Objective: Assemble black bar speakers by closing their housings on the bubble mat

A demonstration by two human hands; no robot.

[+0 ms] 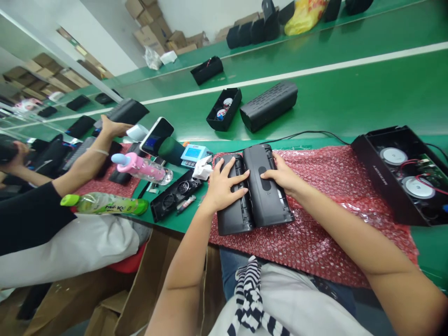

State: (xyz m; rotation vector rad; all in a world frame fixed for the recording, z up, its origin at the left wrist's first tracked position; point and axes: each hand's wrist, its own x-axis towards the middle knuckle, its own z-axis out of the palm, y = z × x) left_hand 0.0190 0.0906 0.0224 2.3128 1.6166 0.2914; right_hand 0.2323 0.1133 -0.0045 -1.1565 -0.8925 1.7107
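Two black plastic speaker shells lie side by side on red bubble wrap (325,205) in front of me. My left hand (226,184) rests flat with spread fingers over the left speaker shell (233,221). Around the far right edge of the right speaker shell (264,200), my right hand (283,175) has its grip, thumb on the oval panel and fingers partly hidden behind the edge. At the right stands an open speaker box (381,182), with round white-backed drivers, red wires and a green circuit board showing inside.
A smaller open housing (224,109) and a closed black speaker (269,106) lie on the green bench ahead. Left are a speaker panel (175,193), a blue device (193,154), a phone (157,135) and bottles. A co-worker's arm (87,161) reaches over parts farther left.
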